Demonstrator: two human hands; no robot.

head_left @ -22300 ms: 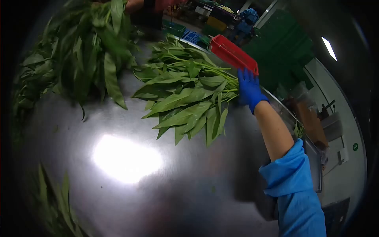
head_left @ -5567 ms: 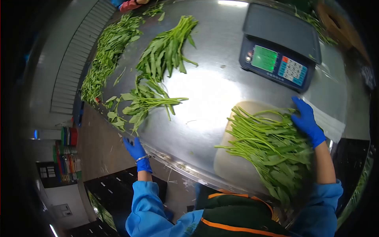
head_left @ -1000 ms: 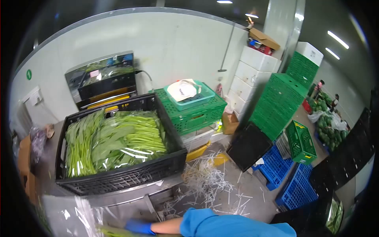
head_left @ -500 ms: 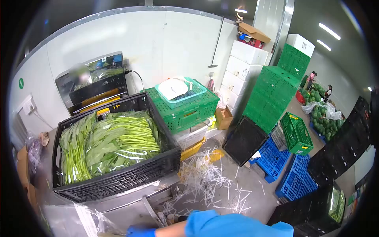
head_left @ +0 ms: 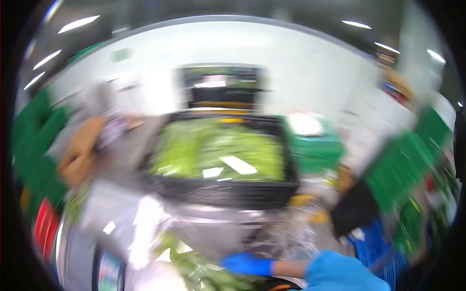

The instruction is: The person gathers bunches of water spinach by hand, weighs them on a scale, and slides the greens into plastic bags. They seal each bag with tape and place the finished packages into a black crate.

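My right hand (head_left: 247,264), in a blue glove below a light blue sleeve, rests at the edge of a bunch of leafy greens (head_left: 206,271) near the bottom of the view. Motion blur smears its fingers. Clear plastic film (head_left: 150,220) lies around and left of these greens. My left hand does not show. Beyond them stands a black crate (head_left: 218,191) filled with bagged green vegetables (head_left: 218,150).
A dark machine (head_left: 221,89) is behind the crate. To its right are a green crate (head_left: 315,150), white strips (head_left: 291,233), blue pallets (head_left: 378,247) and stacked green crates (head_left: 400,167). A cardboard box (head_left: 82,150) and a red object (head_left: 45,225) are at left.
The view has swung left, so the black crate now appears nearer the middle. The greens by my right hand have come into sight, and more of that hand shows.
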